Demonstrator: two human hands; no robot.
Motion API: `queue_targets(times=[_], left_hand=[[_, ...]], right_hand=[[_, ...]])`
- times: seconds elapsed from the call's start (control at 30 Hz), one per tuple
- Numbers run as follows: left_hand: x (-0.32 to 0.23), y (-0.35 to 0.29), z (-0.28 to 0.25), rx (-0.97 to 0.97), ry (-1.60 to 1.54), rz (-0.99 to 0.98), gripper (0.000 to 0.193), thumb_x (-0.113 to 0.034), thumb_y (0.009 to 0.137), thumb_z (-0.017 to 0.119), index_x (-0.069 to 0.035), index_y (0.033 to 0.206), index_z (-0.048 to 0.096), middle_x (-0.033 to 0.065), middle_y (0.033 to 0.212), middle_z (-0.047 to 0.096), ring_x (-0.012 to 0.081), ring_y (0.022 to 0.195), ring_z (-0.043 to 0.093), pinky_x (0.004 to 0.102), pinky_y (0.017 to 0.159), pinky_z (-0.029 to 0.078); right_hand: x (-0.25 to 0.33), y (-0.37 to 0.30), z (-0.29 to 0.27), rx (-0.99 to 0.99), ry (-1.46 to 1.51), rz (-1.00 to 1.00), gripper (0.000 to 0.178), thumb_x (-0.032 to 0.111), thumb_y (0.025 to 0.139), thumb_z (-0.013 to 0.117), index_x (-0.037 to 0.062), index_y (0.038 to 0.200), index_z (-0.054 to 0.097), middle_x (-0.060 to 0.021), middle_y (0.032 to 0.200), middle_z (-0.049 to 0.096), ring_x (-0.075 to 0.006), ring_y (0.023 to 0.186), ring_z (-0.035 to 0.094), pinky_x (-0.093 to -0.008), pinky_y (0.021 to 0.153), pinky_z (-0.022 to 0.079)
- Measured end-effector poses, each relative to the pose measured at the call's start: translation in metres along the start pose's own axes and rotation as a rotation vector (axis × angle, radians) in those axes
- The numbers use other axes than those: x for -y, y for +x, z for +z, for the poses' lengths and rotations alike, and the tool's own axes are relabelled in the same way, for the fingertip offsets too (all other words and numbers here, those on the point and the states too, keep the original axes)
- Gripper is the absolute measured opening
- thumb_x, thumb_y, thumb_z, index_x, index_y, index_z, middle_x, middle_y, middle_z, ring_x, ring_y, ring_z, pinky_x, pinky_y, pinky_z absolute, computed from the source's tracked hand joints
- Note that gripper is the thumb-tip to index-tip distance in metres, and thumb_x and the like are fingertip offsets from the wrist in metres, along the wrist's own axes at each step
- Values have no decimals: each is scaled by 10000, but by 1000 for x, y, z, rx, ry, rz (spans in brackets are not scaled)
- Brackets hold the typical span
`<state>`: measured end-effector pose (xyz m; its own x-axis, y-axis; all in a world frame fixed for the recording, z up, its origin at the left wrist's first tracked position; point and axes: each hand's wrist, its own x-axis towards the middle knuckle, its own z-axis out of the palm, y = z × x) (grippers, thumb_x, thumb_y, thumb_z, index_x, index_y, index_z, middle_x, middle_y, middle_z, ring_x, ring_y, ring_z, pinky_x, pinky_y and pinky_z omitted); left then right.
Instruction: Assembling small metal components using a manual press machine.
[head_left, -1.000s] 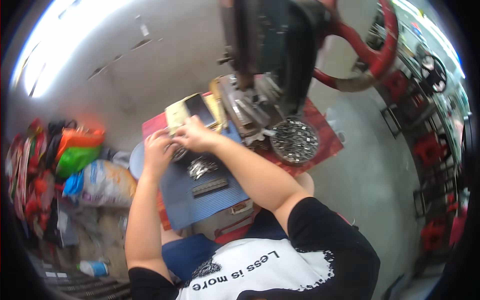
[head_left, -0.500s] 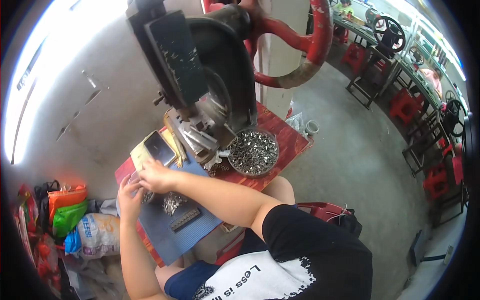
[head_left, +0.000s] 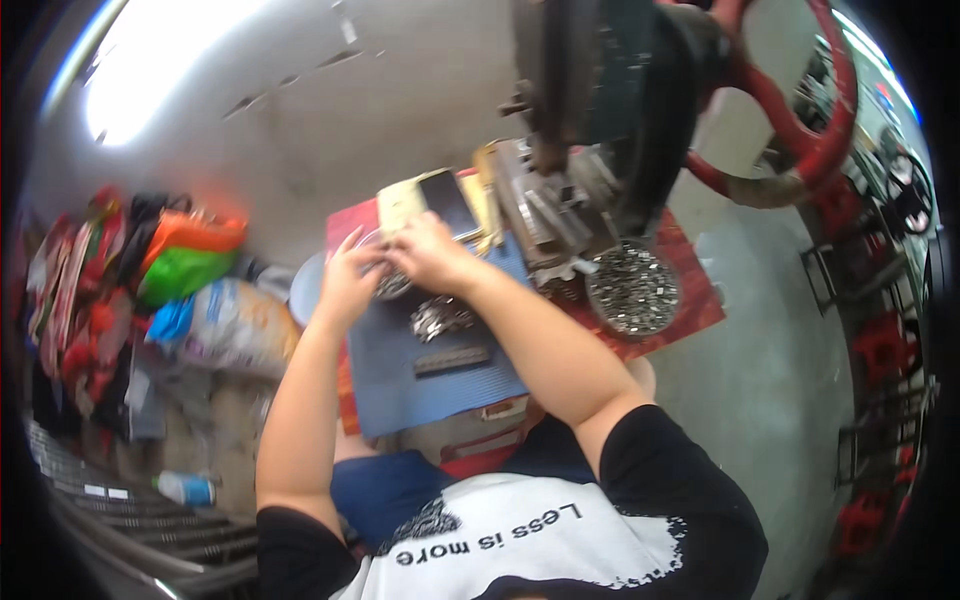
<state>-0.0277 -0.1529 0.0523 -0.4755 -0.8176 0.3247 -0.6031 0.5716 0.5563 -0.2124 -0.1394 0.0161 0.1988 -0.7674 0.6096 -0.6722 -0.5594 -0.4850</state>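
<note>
My left hand (head_left: 348,283) and my right hand (head_left: 428,257) meet over a small round container (head_left: 393,288) of metal pieces at the mat's far left. The fingertips of both hands are pinched close together; whatever they hold is too small and blurred to name. One finger of the left hand sticks up. Just nearer to me, a loose pile of shiny metal pieces (head_left: 440,318) lies on the blue ribbed mat (head_left: 400,395). A dark notched metal strip (head_left: 452,361) rests on the mat in front of that pile.
A hand press (head_left: 600,90) with a red wheel (head_left: 770,190) stands to the right. Beside it is a round tub (head_left: 634,290) full of metal pieces. A phone (head_left: 447,204) lies on yellow paper (head_left: 398,206). Bags (head_left: 235,325) are heaped at left; red stools (head_left: 885,350) are far right.
The view has swung left and down, so the table and press sit farther right in the picture. Both hands stay together over the small container.
</note>
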Motion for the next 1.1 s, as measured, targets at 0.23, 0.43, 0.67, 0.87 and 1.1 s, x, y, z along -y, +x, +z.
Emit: queue_targets(times=[0.23, 0.43, 0.67, 0.87, 1.1], left_hand=[[14, -6, 3, -73, -243, -63, 226, -86, 796, 790, -120, 1019, 794, 113, 1157, 728, 320, 1380, 459, 438, 1117, 388], [7, -8, 4, -100, -314, -47, 193, -110, 821, 767, -110, 1012, 793, 111, 1148, 732, 330, 1375, 462, 451, 1124, 377], [3, -12, 11, -187, -166, -77, 147, -138, 829, 746, -55, 944, 784, 103, 1042, 758, 297, 1328, 521, 484, 1145, 317], [-6, -14, 21, -257, 117, -76, 170, -246, 791, 766, -106, 886, 786, 68, 990, 755, 288, 1254, 573, 579, 1146, 242], [-14, -18, 8, -253, 278, -111, 138, -282, 803, 765, -158, 858, 788, 8, 1030, 747, 274, 1287, 528, 637, 1157, 162]], right_hand=[[5, 5, -3, 86, 240, 149, 308, 338, 884, 733, 36, 841, 691, -159, 934, 638, -321, 939, 568, -420, 829, 479], [9, 6, -2, 46, 497, 355, 298, 299, 925, 688, 6, 890, 732, -111, 756, 714, -177, 688, 658, -336, 661, 512], [19, 5, -5, 28, 575, 499, 327, 309, 842, 773, -5, 932, 757, -113, 835, 750, -150, 748, 681, -315, 712, 537], [8, 3, 2, -6, 635, 496, 290, 253, 816, 783, -20, 909, 753, -127, 811, 744, -166, 746, 694, -324, 708, 541], [19, 7, -8, 147, 461, 456, 208, 185, 885, 742, -21, 909, 742, -54, 788, 718, -84, 716, 610, -264, 665, 497]])
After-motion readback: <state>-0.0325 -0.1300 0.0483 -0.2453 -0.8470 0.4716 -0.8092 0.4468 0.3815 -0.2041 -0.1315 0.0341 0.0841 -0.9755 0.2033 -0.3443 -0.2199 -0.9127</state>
